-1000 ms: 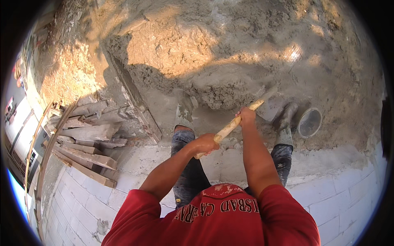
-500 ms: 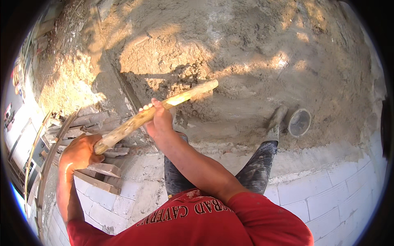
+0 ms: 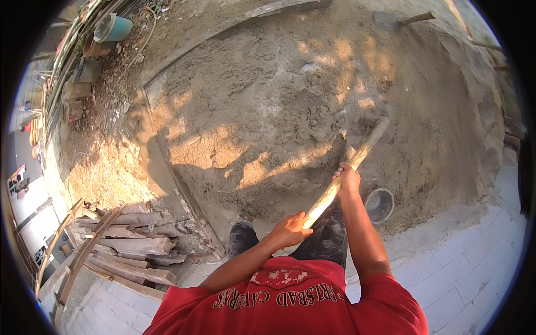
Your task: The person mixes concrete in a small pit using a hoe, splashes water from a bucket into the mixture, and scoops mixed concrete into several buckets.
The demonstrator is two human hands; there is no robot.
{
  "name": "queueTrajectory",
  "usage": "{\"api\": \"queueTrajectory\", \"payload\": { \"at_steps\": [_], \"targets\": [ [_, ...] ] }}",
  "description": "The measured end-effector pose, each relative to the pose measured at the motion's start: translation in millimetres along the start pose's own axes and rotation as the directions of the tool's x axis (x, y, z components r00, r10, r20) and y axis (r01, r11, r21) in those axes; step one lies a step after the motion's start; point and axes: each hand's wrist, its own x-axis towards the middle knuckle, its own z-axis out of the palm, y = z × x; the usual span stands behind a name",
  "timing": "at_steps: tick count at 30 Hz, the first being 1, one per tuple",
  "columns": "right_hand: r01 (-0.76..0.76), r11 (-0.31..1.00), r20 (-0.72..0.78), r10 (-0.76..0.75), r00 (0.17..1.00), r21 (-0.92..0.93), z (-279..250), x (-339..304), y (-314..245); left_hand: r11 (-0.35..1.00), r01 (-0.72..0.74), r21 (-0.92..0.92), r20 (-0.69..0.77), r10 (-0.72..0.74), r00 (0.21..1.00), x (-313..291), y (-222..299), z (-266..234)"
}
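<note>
The wooden handle (image 3: 345,170) was the centre of everything here, a long pale pole running on a diagonal from low near the person's belly up and away to the right, its far end buried in the grey mortar pile (image 3: 312,111). Whatever blade sat on that end was sunk in the mix or lost in shadow, so I honestly couldn't tell what kind of tool head it had.

The left hand (image 3: 290,229) was wrapped fully shut around the near end of the handle, fingers curled tight. The right hand (image 3: 348,178) was closed on the handle too, higher up the shaft, closer to the pile.

Just right of the handle, near the right forearm, a small round bucket (image 3: 379,204) sat at the edge of the pile, mouth up; its inside looked dark and grey-smeared, contents not clear. Nothing lay between the handle and the mix, though the person's dusty trouser legs (image 3: 329,237) stood right under the pole.

Left of the handle, a long straight board (image 3: 178,178) edged the pile, and beyond that lay a heap of rough wooden planks (image 3: 131,248). Far from the handle, at the upper left, a turquoise pot (image 3: 114,27) lay on its side among clutter. At the top right, well past the pile, a second shovel (image 3: 399,21) lay on the sand. Pale block paving (image 3: 463,262) ran along the near side of the pile.
</note>
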Motion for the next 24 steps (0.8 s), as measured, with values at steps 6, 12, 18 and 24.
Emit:
{"api": "queueTrajectory", "payload": {
  "at_steps": [6,12,18,24],
  "targets": [
    [-0.169,0.984,0.045,0.167,0.985,0.055,-23,99,-103,0.964,0.119,0.236,-0.157,-0.083,0.984,105,136,17],
    [-0.238,0.967,0.107,0.228,0.968,0.088,-44,180,-195,0.961,0.224,0.165,-0.128,-0.204,0.971,184,246,25],
    [0.014,0.998,-0.076,-0.019,0.997,-0.058,-49,276,-302,0.994,0.093,0.05,-0.082,-0.089,0.993,307,313,9],
    [-0.019,0.965,-0.216,-0.039,0.976,-0.26,7,335,-303,0.997,0.042,-0.066,-0.005,-0.043,0.999,382,277,-57]
  ]
}}
